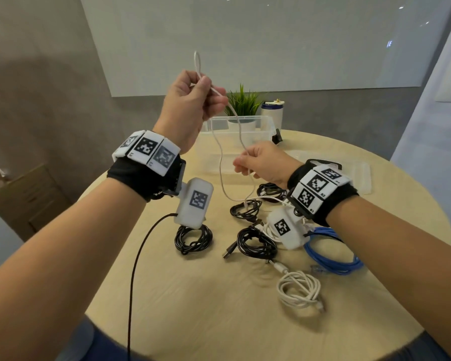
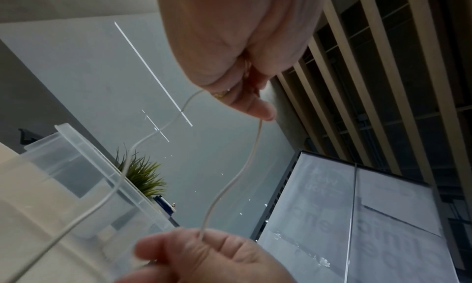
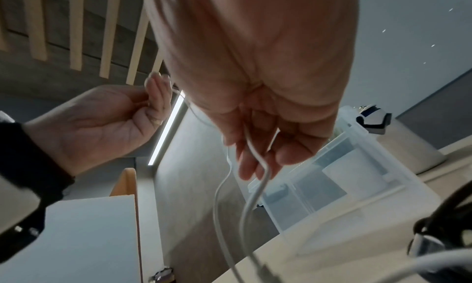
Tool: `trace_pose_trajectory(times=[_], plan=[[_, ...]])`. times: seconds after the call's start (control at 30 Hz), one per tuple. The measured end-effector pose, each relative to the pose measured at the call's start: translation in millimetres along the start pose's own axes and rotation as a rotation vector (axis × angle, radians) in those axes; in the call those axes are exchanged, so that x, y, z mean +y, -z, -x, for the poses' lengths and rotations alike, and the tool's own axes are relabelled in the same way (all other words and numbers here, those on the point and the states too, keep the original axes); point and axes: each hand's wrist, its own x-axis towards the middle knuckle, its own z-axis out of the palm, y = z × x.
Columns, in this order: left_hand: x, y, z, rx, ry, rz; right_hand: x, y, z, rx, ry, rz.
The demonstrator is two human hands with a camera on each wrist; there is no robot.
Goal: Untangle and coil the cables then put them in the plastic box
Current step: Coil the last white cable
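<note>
My left hand (image 1: pixel 206 92) is raised above the table and grips a thin white cable (image 1: pixel 241 142), with a small loop sticking up out of the fist. One strand runs down to my right hand (image 1: pixel 245 162), which pinches it in front of the clear plastic box (image 1: pixel 235 120). A second strand hangs to the table. In the left wrist view the white cable (image 2: pixel 230 186) runs from the left hand (image 2: pixel 245 89) to the right hand (image 2: pixel 204 253). The right wrist view shows the cable (image 3: pixel 255 196) passing through the right hand (image 3: pixel 258 156).
On the round table lie several coiled cables: black coils (image 1: pixel 193 239) (image 1: pixel 255 243) (image 1: pixel 245 209), a blue one (image 1: pixel 333 254) and a white one (image 1: pixel 300 289). The box lid (image 1: pixel 359 173) lies at the right. A potted plant (image 1: pixel 242 102) and a canister (image 1: pixel 271 113) stand behind the box.
</note>
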Motion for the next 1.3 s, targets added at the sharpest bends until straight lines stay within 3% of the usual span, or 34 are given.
trace_pose_trajectory(times=[0.17,0.27,0.37,0.47,0.6,0.7,0.77,0.87,1.0,1.3], plan=[[-10,8,-4,0.302,0.113,-0.09,-1,13,-1,0.08,-0.06,-0.35],[-18,12,-4,0.378,0.135,-0.508,-4,14,2,0.056,-0.053,-0.383],[-19,7,3,0.428,0.033,-0.986,-8,13,4,0.044,-0.054,-0.351],[-16,3,5,0.464,-0.12,-1.04,-9,13,4,0.078,-0.093,-0.305],[-15,-2,14,0.335,-0.335,-1.161,-8,16,3,0.14,-0.195,-0.27],[-22,-7,19,0.066,-0.465,-1.373,-11,15,6,0.096,-0.136,-0.275],[-28,-8,18,-0.128,-0.45,-1.485,-15,14,9,0.076,-0.05,-0.315],[-30,-8,17,-0.283,-0.32,-1.361,-19,14,10,0.073,0.029,-0.36],[-30,-5,13,-0.288,-0.209,-1.27,-17,17,13,0.065,0.044,-0.395],[-34,12,-2,0.081,-0.155,-1.082,-10,13,21,-0.038,0.032,-0.347]])
